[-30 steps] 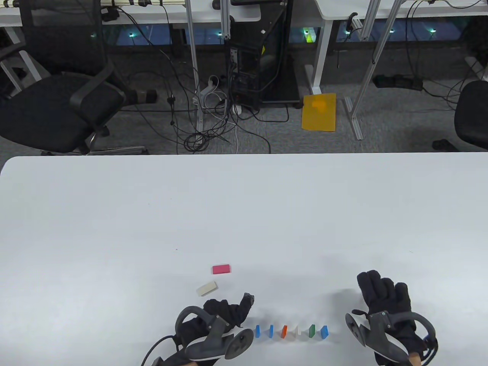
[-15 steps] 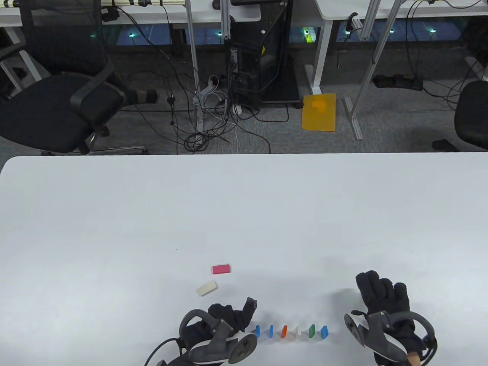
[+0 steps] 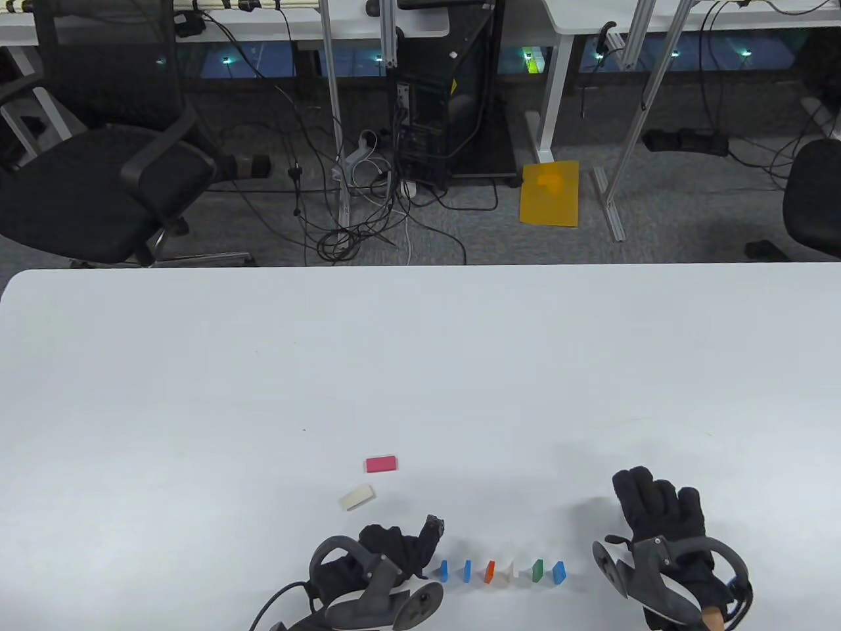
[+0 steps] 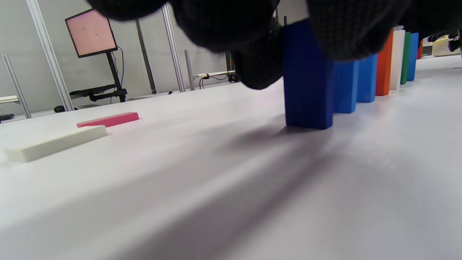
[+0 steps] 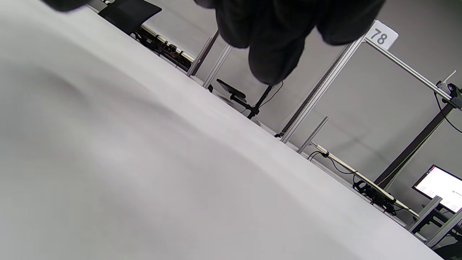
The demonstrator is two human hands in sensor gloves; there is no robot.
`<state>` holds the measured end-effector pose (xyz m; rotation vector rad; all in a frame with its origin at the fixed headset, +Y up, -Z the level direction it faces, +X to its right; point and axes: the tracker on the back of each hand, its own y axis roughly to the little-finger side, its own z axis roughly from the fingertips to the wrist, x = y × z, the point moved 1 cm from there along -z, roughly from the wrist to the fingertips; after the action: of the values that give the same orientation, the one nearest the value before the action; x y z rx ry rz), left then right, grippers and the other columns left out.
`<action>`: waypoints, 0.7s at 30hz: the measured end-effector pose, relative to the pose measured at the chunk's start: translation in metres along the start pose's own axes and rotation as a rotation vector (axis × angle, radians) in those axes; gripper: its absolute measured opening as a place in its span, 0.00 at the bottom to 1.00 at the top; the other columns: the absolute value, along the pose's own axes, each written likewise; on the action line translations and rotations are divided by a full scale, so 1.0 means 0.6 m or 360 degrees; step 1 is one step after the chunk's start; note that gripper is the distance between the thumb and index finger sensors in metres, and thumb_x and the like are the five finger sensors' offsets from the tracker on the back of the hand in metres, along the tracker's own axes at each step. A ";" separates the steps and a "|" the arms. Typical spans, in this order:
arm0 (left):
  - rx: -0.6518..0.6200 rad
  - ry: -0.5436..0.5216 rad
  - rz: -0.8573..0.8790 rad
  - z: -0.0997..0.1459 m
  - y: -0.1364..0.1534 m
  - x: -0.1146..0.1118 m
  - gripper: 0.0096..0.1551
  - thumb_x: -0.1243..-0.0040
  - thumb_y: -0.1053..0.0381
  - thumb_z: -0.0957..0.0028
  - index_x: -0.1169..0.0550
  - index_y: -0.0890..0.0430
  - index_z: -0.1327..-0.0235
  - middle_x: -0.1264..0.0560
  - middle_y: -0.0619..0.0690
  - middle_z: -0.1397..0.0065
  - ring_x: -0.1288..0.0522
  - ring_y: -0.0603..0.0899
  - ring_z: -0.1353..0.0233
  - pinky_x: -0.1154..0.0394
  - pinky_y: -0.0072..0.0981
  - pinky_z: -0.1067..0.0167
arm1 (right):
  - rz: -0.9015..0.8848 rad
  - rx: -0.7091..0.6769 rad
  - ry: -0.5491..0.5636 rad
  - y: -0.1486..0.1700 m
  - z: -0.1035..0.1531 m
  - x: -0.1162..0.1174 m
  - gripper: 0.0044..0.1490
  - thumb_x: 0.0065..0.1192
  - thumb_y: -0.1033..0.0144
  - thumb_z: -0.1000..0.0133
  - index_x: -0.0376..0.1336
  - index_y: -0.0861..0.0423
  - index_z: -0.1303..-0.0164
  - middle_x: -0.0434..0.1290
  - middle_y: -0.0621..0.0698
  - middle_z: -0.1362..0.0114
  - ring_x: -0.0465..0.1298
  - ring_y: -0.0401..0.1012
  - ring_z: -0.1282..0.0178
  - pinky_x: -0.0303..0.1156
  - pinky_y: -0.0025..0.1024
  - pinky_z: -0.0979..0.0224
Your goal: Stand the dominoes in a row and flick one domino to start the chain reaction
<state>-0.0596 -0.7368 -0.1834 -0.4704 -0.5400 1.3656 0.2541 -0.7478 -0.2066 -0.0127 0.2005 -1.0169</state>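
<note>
Six dominoes stand in a row (image 3: 502,570) near the table's front edge: two blue, orange (image 3: 489,571), white, green, blue (image 3: 559,571). In the left wrist view a further dark blue domino (image 4: 306,86) stands on the table at the row's left end. My left hand (image 3: 420,549) pinches its top, with fingers (image 4: 252,61) curled on both sides. The hand hides this domino in the table view. A pink domino (image 3: 381,465) and a cream domino (image 3: 356,497) lie flat just beyond my left hand. My right hand (image 3: 657,506) rests flat to the right of the row, holding nothing.
The white table (image 3: 420,368) stretches wide beyond the dominoes. Past its far edge are office chairs, cables, a computer tower and a yellow sheet (image 3: 550,193) on the floor.
My left hand has shifted a little to the right, up to the row's left end. The right hand and the standing dominoes have stayed still.
</note>
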 end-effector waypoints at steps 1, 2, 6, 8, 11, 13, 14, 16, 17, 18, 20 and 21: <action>0.0000 -0.0007 0.0006 0.000 0.000 -0.001 0.50 0.38 0.35 0.66 0.31 0.54 0.28 0.17 0.35 0.44 0.19 0.39 0.62 0.21 0.34 0.57 | -0.0001 0.0000 -0.0001 0.000 0.000 0.000 0.63 0.46 0.40 0.61 0.37 0.63 0.22 0.52 0.63 0.17 0.69 0.57 0.23 0.59 0.63 0.26; -0.0005 -0.0011 0.0012 0.000 0.000 -0.001 0.50 0.38 0.35 0.65 0.31 0.54 0.28 0.17 0.34 0.44 0.19 0.39 0.61 0.21 0.34 0.56 | -0.0002 0.0000 -0.0003 0.000 0.000 0.000 0.63 0.46 0.40 0.61 0.37 0.63 0.22 0.51 0.63 0.17 0.69 0.57 0.23 0.59 0.63 0.26; -0.0014 0.0018 0.0029 0.000 -0.002 -0.005 0.49 0.40 0.35 0.64 0.32 0.54 0.27 0.18 0.35 0.43 0.19 0.40 0.60 0.21 0.34 0.56 | -0.0003 -0.0002 -0.0004 -0.001 0.000 0.000 0.63 0.47 0.40 0.61 0.37 0.63 0.22 0.51 0.63 0.17 0.69 0.57 0.23 0.59 0.63 0.26; -0.0022 0.0026 0.0012 0.000 -0.002 -0.004 0.49 0.40 0.35 0.64 0.32 0.53 0.27 0.18 0.35 0.43 0.19 0.40 0.60 0.22 0.34 0.55 | -0.0001 -0.0005 -0.0006 -0.001 0.000 0.000 0.63 0.47 0.40 0.61 0.37 0.63 0.22 0.51 0.63 0.17 0.69 0.57 0.23 0.59 0.63 0.26; -0.0023 0.0019 0.0008 0.001 -0.003 -0.004 0.49 0.40 0.35 0.64 0.32 0.53 0.27 0.18 0.35 0.43 0.19 0.40 0.59 0.22 0.34 0.55 | -0.0001 -0.0008 -0.0008 -0.001 0.000 0.001 0.63 0.47 0.40 0.61 0.37 0.63 0.22 0.52 0.63 0.17 0.69 0.57 0.23 0.59 0.63 0.26; -0.0019 0.0024 0.0005 0.001 -0.002 -0.004 0.49 0.40 0.35 0.64 0.32 0.53 0.27 0.18 0.35 0.43 0.19 0.40 0.59 0.22 0.34 0.55 | -0.0003 -0.0008 -0.0011 -0.001 0.000 0.001 0.63 0.47 0.40 0.61 0.37 0.63 0.22 0.52 0.63 0.17 0.69 0.57 0.23 0.59 0.63 0.26; -0.0018 0.0025 0.0004 0.001 -0.002 -0.005 0.49 0.40 0.35 0.64 0.32 0.53 0.27 0.18 0.35 0.43 0.19 0.40 0.59 0.22 0.34 0.55 | -0.0002 -0.0009 -0.0013 -0.002 0.000 0.001 0.63 0.47 0.40 0.61 0.37 0.63 0.22 0.51 0.63 0.17 0.69 0.57 0.23 0.59 0.63 0.26; -0.0016 0.0038 -0.0017 0.001 -0.002 -0.007 0.49 0.40 0.35 0.64 0.32 0.53 0.27 0.18 0.35 0.43 0.18 0.40 0.59 0.22 0.34 0.55 | 0.0002 -0.0012 -0.0016 -0.002 0.000 0.001 0.63 0.47 0.41 0.61 0.37 0.63 0.22 0.52 0.63 0.17 0.69 0.57 0.23 0.59 0.63 0.26; -0.0018 0.0039 -0.0025 0.001 -0.002 -0.008 0.49 0.40 0.34 0.64 0.32 0.53 0.27 0.18 0.35 0.43 0.18 0.40 0.59 0.22 0.34 0.55 | 0.0003 -0.0013 -0.0017 -0.002 0.000 0.001 0.63 0.47 0.40 0.61 0.37 0.63 0.22 0.52 0.63 0.17 0.69 0.57 0.23 0.59 0.63 0.26; -0.0019 0.0041 -0.0026 0.001 -0.002 -0.008 0.49 0.40 0.34 0.64 0.32 0.52 0.27 0.18 0.35 0.43 0.18 0.40 0.59 0.22 0.34 0.55 | 0.0003 -0.0013 -0.0017 -0.002 0.000 0.001 0.63 0.47 0.41 0.61 0.37 0.63 0.22 0.51 0.63 0.17 0.69 0.57 0.23 0.59 0.63 0.26; -0.0020 0.0041 -0.0023 0.001 -0.002 -0.007 0.49 0.40 0.34 0.64 0.32 0.52 0.27 0.18 0.35 0.43 0.18 0.40 0.58 0.22 0.34 0.55 | 0.0001 -0.0013 -0.0016 -0.002 0.000 0.001 0.63 0.47 0.41 0.61 0.37 0.63 0.22 0.52 0.63 0.17 0.69 0.57 0.23 0.59 0.63 0.26; -0.0018 0.0040 -0.0022 0.001 -0.002 -0.008 0.49 0.40 0.35 0.64 0.32 0.52 0.27 0.18 0.35 0.43 0.18 0.41 0.58 0.22 0.34 0.55 | 0.0001 -0.0013 -0.0017 -0.002 0.000 0.001 0.63 0.47 0.41 0.61 0.37 0.63 0.22 0.52 0.63 0.17 0.69 0.57 0.23 0.59 0.63 0.26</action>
<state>-0.0596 -0.7420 -0.1825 -0.4918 -0.5298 1.3422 0.2534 -0.7493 -0.2067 -0.0257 0.1948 -1.0152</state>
